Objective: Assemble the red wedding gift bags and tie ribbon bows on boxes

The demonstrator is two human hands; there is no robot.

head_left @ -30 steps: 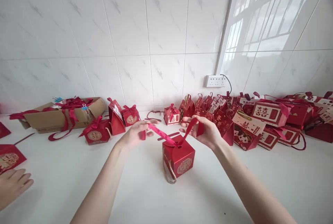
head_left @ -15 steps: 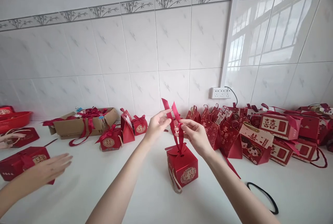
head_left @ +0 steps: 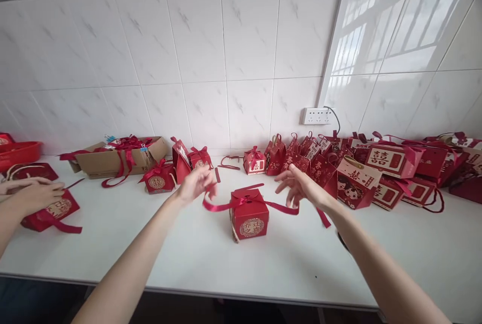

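A small red box (head_left: 249, 216) with a round gold emblem and a twisted cord at its side stands upright in front of me. A dark red ribbon (head_left: 222, 207) crosses its top, its two ends spread left and right. My left hand (head_left: 198, 183) hovers up and left of the box, fingers loosely curled and apart, close to the ribbon's left end. On the other side, my right hand (head_left: 295, 186) is open, fingers spread just above the ribbon's right end. Neither hand visibly grips the ribbon.
Many red gift boxes (head_left: 393, 163) crowd the right side. A cardboard box (head_left: 109, 163) of ribbons, small red boxes (head_left: 160, 177) and a red basin (head_left: 18, 153) are at left. Another person's hands (head_left: 35, 196) work on a red box (head_left: 71, 208) at far left.
The ribbon ends, earlier held up above the box, now lie out to both sides. My hands have moved apart and let go. The view has tilted down, and the other person's hand has moved onto their box.
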